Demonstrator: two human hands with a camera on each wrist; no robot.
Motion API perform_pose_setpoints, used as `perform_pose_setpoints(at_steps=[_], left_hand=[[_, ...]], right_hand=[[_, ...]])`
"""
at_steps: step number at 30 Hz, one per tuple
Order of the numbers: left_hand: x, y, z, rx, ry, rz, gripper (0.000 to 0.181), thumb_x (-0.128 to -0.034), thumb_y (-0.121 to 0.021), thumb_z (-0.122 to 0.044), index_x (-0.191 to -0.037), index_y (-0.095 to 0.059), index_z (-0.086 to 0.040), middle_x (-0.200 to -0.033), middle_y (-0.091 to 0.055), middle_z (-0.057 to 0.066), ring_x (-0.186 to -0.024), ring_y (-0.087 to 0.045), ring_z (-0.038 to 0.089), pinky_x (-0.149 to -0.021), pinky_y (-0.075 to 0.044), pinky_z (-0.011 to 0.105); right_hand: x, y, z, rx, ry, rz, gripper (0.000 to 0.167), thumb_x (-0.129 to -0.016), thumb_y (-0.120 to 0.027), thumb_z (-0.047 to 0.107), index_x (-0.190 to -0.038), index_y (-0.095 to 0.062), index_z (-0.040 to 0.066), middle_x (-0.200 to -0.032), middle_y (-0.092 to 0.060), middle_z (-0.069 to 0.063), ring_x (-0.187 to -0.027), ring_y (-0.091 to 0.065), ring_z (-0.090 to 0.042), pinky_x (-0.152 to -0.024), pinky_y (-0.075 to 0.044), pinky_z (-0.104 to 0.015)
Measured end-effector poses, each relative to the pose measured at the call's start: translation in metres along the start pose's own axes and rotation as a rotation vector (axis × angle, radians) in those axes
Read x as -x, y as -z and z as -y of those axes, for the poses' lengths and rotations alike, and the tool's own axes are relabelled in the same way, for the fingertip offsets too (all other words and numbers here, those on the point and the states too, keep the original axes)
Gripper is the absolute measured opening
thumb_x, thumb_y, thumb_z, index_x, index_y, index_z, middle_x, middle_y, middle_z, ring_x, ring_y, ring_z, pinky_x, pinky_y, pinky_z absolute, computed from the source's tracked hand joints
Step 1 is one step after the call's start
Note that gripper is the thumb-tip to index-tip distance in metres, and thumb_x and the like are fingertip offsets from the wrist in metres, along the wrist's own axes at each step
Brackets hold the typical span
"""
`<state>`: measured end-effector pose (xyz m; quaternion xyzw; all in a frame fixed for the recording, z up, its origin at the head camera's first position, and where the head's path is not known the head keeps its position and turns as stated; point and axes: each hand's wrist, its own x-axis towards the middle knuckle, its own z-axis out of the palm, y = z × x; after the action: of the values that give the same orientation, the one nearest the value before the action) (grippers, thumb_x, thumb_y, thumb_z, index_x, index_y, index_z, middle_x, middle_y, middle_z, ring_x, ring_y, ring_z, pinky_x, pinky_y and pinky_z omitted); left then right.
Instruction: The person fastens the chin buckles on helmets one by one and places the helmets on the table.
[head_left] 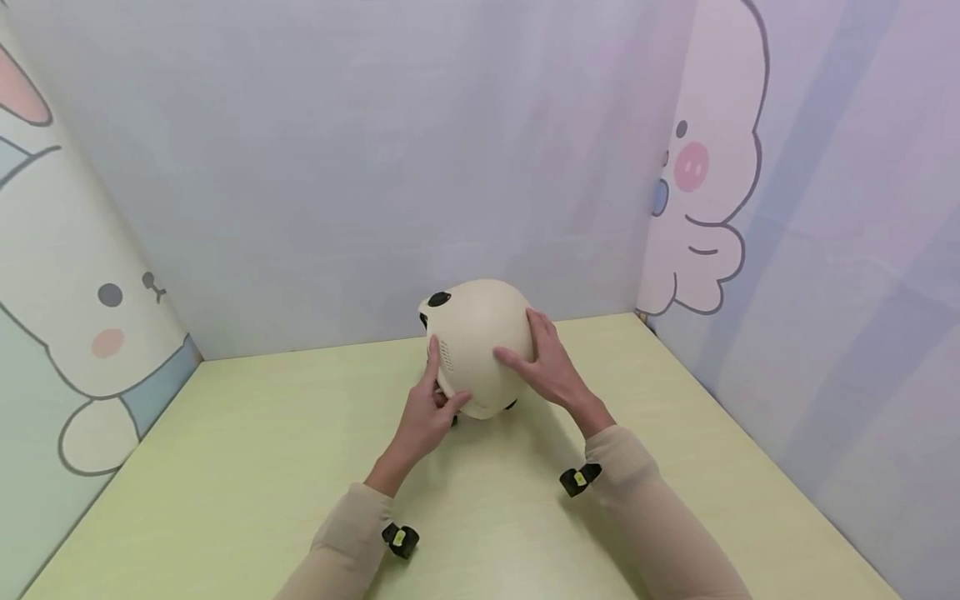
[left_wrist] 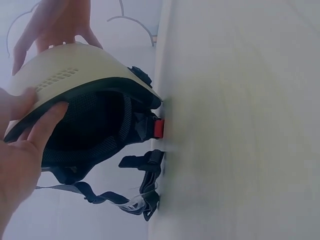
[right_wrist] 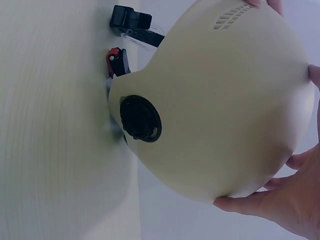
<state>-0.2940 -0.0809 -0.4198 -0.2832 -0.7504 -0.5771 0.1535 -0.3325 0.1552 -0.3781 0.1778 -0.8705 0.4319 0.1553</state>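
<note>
Showing nearest are the beige left sleeve (head_left: 341, 542) and right sleeve (head_left: 660, 517), each with a small black camera at the cuff. Beyond them, the left hand (head_left: 422, 421) pinches the rim of a cream helmet (head_left: 483, 333), thumb on the outside and a finger inside the edge. The right hand (head_left: 555, 367) grips the other side of the shell, its thumb and fingers spread and curved over it. The helmet is over the far part of the pale table (head_left: 262, 467), tipped so that its dark hollow faces the left wrist; whether its low edge touches the wood, I cannot tell. A black knob (right_wrist: 141, 118) sits on the shell, with a red clip (left_wrist: 159, 128) and a black strap (left_wrist: 150, 192) below the rim. Farthest back stands a grey curtain (head_left: 390, 167), between a white cartoon animal (head_left: 82, 317) and a cartoon pig (head_left: 716, 183).
</note>
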Motion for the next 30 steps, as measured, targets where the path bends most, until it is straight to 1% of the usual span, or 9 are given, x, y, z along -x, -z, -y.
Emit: perform_pose_setpoints(at_steps=[1,3,6,8,9,10,14,20,30], left_hand=[[0.0,0.0,-0.001,-0.006,-0.008,0.003,0.098,-0.0895,-0.072,0.002,-0.161,-0.006,-0.011,-0.147,-0.04,0.032,-0.091,-0.071,0.036,-0.063,-0.059,0.039],[0.0,0.0,-0.013,-0.029,-0.017,0.008,0.097,-0.0886,-0.072,0.005,-0.16,-0.006,-0.004,-0.142,-0.044,0.035,-0.088,-0.071,0.036,-0.063,-0.059,0.037],[-0.001,-0.001,-0.015,-0.049,-0.028,0.008,0.098,-0.0868,-0.072,0.008,-0.159,-0.006,0.001,-0.136,-0.048,0.038,-0.084,-0.071,0.036,-0.063,-0.059,0.036],[-0.001,-0.001,-0.017,-0.059,-0.025,0.005,0.098,-0.086,-0.073,0.008,-0.158,-0.008,0.002,-0.132,-0.051,0.038,-0.082,-0.071,0.035,-0.063,-0.058,0.031],[-0.001,-0.001,-0.012,-0.063,-0.033,0.004,0.098,-0.086,-0.074,0.006,-0.158,-0.008,0.001,-0.131,-0.052,0.037,-0.082,-0.072,0.034,-0.063,-0.058,0.029],[-0.001,-0.001,-0.007,-0.061,-0.037,0.002,0.099,-0.0861,-0.074,0.005,-0.159,-0.008,-0.001,-0.131,-0.053,0.037,-0.082,-0.072,0.033,-0.064,-0.058,0.029],[0.0,0.001,-0.008,-0.074,-0.065,0.014,0.097,-0.0872,-0.075,0.001,-0.16,-0.011,-0.003,-0.128,-0.055,0.035,-0.085,-0.072,0.032,-0.066,-0.059,0.03],[-0.001,0.003,-0.014,-0.083,-0.051,0.041,0.096,-0.0881,-0.074,0.0,-0.16,-0.011,-0.004,-0.134,-0.052,0.034,-0.092,-0.071,0.035,-0.071,-0.059,0.03],[-0.002,0.004,-0.019,-0.055,-0.029,0.079,0.094,-0.0895,-0.072,0.003,-0.161,-0.012,-0.009,-0.136,-0.049,0.036,-0.088,-0.071,0.037,-0.064,-0.06,0.037]], right_hand=[[0.0,0.0,0.0,-0.012,0.005,0.002,0.095,-0.09,-0.066,0.055,-0.159,-0.018,0.011,-0.159,-0.024,-0.012,-0.136,-0.039,-0.035,-0.103,-0.041,-0.059],[0.0,0.001,-0.002,-0.035,0.019,0.009,0.094,-0.091,-0.067,0.053,-0.159,-0.017,0.011,-0.158,-0.025,-0.012,-0.135,-0.04,-0.035,-0.101,-0.042,-0.059],[0.001,0.003,-0.002,-0.065,0.036,0.023,0.092,-0.091,-0.067,0.05,-0.158,-0.016,0.011,-0.158,-0.026,-0.013,-0.135,-0.04,-0.035,-0.101,-0.041,-0.06],[0.001,0.004,-0.002,-0.053,0.036,0.032,0.094,-0.092,-0.066,0.051,-0.16,-0.014,0.011,-0.162,-0.019,-0.013,-0.141,-0.033,-0.036,-0.105,-0.036,-0.062],[0.001,0.005,-0.002,-0.043,0.036,0.034,0.095,-0.092,-0.065,0.051,-0.16,-0.013,0.011,-0.164,-0.015,-0.013,-0.144,-0.028,-0.036,-0.107,-0.033,-0.062],[0.001,0.005,-0.002,-0.031,0.035,0.034,0.095,-0.092,-0.064,0.052,-0.161,-0.013,0.012,-0.165,-0.01,-0.012,-0.147,-0.022,-0.036,-0.109,-0.03,-0.062],[0.001,0.006,0.0,0.021,0.038,0.038,0.096,-0.091,-0.061,0.058,-0.162,-0.011,0.017,-0.167,0.002,-0.01,-0.151,-0.009,-0.035,-0.113,-0.022,-0.063],[0.0,0.006,0.0,0.02,0.037,0.053,0.094,-0.091,-0.061,0.06,-0.162,-0.011,0.024,-0.167,-0.001,-0.008,-0.15,-0.012,-0.033,-0.113,-0.024,-0.061],[0.001,0.008,0.0,0.032,0.094,0.034,0.093,-0.091,-0.064,0.055,-0.162,-0.016,0.019,-0.162,-0.017,-0.013,-0.142,-0.03,-0.039,-0.107,-0.034,-0.062]])
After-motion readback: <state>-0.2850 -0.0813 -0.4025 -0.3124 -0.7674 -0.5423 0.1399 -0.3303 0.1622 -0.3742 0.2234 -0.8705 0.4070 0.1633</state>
